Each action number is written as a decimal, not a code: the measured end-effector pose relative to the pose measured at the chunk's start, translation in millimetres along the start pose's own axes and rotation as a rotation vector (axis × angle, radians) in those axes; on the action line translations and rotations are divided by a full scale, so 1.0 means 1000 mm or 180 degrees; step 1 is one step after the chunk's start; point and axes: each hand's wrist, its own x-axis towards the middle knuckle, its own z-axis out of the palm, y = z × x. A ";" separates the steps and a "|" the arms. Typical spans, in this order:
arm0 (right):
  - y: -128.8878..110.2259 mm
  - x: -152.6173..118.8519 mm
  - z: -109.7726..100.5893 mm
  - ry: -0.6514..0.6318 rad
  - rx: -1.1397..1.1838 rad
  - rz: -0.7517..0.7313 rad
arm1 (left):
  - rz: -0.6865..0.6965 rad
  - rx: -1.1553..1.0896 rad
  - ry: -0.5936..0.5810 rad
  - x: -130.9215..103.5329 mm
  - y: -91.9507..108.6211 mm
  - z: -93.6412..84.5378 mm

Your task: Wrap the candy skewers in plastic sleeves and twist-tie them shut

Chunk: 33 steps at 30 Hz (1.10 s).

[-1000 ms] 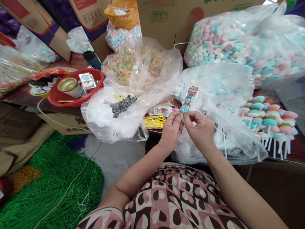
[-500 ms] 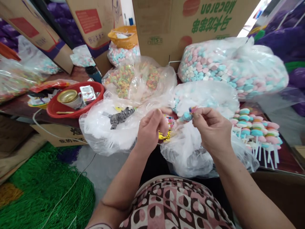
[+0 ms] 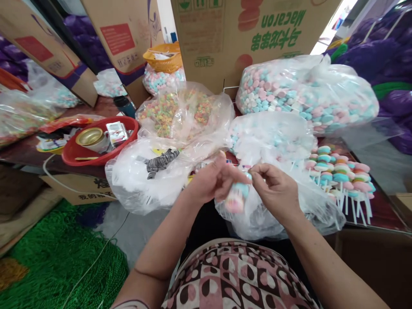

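"What sort of place is this?"

"A small sweet-packing workshop, by the look of it."

"What shows that?"

"Start from the red basin [image 3: 71, 155] on the surface [image 3: 384, 212]. Right of it sits a clear bag of ring-shaped sweets [image 3: 185, 118]; farther right, a bulging bag of pink, blue and white sweets [image 3: 273, 94] and a cluster of sweets on sticks [image 3: 341, 171]."

"And around it?"

"Tall cartons [image 3: 119, 36] stand behind the basin, with a carton printed 'Macaron' upside down [image 3: 206, 47] farther right. Below the basin spreads a heap of green cord [image 3: 96, 270]."
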 end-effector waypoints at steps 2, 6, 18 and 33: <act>-0.001 0.004 -0.002 0.0136 -0.0128 -0.0048 | -0.0062 0.0734 -0.0233 -0.002 -0.008 0.000; -0.010 0.001 -0.001 0.0012 0.0086 -0.0153 | 0.0216 0.0778 0.0274 0.004 -0.021 0.005; 0.014 -0.035 -0.022 -0.1030 0.3075 0.1507 | 0.0605 0.1964 -0.0735 -0.010 -0.017 0.020; 0.135 -0.220 -0.176 0.1789 0.1019 0.2750 | 0.0476 0.1008 0.0698 0.024 -0.049 0.030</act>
